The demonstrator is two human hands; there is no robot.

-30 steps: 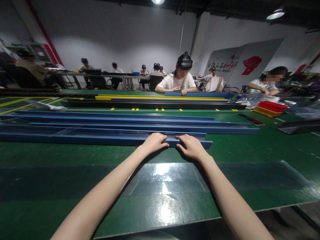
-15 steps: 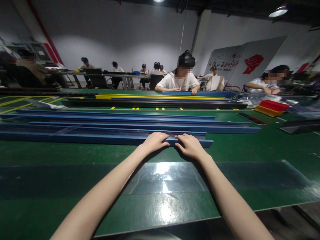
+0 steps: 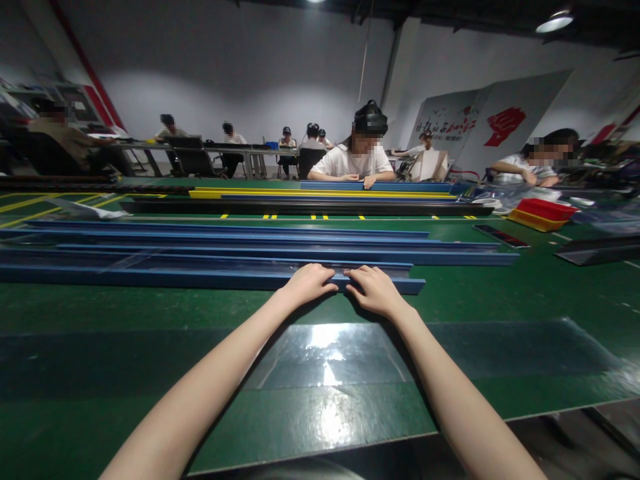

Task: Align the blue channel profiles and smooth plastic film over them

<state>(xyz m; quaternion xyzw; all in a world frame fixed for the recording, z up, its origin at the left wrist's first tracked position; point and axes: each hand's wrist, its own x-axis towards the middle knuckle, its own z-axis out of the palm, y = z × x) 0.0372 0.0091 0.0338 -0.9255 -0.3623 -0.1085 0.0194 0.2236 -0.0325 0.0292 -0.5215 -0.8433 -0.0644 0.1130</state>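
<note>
Both hands are on the nearest long blue channel strip [image 3: 200, 280], close to its right end. My left hand [image 3: 309, 283] grips its front wall, fingers over the top into the channel and thumb along the front. A short gap to the right, my right hand [image 3: 374, 289] grips the same wall in a like way. Clear film seems to lie inside the channel, though my fingers hide part of it. Behind it lie more blue channel strips [image 3: 440, 256]. In front, a long clear plastic sheet [image 3: 510, 348] lies flat under my forearms.
Farther back lie a yellow strip [image 3: 240, 194] and a black strip [image 3: 200, 207]. A phone [image 3: 500, 235], a red tray [image 3: 547, 209] and a dark channel piece [image 3: 595, 250] are at the right. A co-worker [image 3: 357, 157] sits across the green table [image 3: 500, 293].
My right hand has slid slightly left along the blue strip, closer to my left hand, which stays put. Across the table, the co-worker's blue strip has shifted left.
</note>
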